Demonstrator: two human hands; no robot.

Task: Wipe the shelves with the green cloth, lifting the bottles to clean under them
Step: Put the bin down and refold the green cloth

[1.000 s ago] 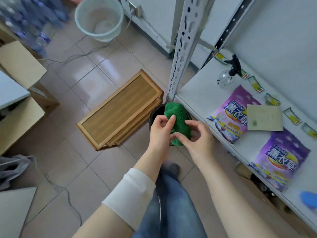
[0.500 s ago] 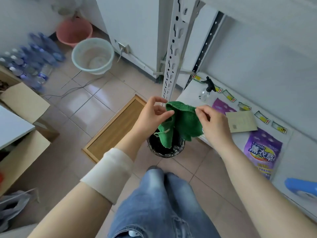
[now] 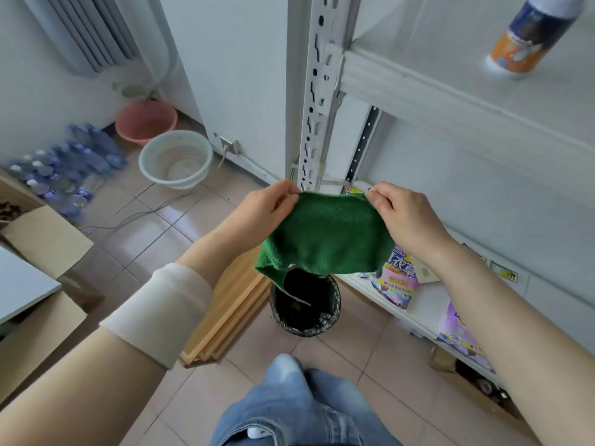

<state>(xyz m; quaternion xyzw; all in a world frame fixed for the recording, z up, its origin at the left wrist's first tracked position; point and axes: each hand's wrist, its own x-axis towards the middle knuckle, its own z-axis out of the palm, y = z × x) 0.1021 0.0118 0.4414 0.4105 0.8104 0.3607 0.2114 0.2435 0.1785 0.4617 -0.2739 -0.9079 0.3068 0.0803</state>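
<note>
1. The green cloth [image 3: 325, 235] is hanging spread out in the air in front of the person. It is being held up by its top edge between both hands, and its lower edge is drooping over the open top of a bin.
2. The left hand [image 3: 262, 209] is pinching the cloth's upper left corner, its fingers [image 3: 283, 189] closing on the fabric.
3. The right hand [image 3: 402, 217] is pinching the upper right corner the same way, its fingers grasping the edge.
4. The bin [image 3: 306, 321], lined with a black bag, is standing on the tiled floor right below the cloth, near the foot of the shelf unit's white post [image 3: 317, 91].
5. The lower shelf [image 3: 428, 300] is carrying purple bags [image 3: 397, 278], partly hidden behind the cloth and the right arm.
6. The upper shelf [image 3: 434, 99] is holding a bottle [image 3: 528, 33] with an orange and dark blue label, standing well apart from the hands.
7. Left of the bin, wooden frames [image 3: 231, 304] are lying on the floor. Farther off, a pale basin [image 3: 175, 159], a pink basin [image 3: 146, 122] and a cluster of water bottles [image 3: 67, 162] are sitting near the wall.
</note>
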